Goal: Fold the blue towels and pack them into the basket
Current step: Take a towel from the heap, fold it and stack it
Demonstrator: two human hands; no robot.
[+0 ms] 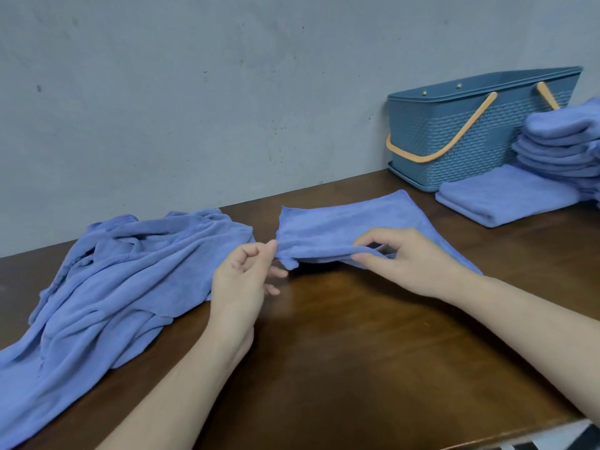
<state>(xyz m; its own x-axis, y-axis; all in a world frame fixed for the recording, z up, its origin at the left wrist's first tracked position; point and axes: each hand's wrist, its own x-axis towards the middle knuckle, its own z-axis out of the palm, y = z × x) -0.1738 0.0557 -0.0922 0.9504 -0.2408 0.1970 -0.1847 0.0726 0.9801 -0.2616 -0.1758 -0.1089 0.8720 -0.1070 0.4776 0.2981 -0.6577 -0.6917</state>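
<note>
One towel [344, 228] mid-fold — my left hand [242, 277] pinches its corner, my right hand [406, 258] pinches the near edge — next, square the edges.

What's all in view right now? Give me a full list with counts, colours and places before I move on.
towel being folded: one, blue, centre of the table, held at its near edge by both hands
heap of unfolded towels: count unclear, blue, left side of the table
folded towel: one, blue, flat on the table in front of the basket
stack of folded towels: several, blue, far right, partly cut off by the frame edge
basket: one, teal with orange handles, at the back right against the wall
table: one, dark brown wood
wall: grey, behind the table
left hand: pinch grip on the towel's left corner
right hand: pinch grip on the towel's near edge
</note>
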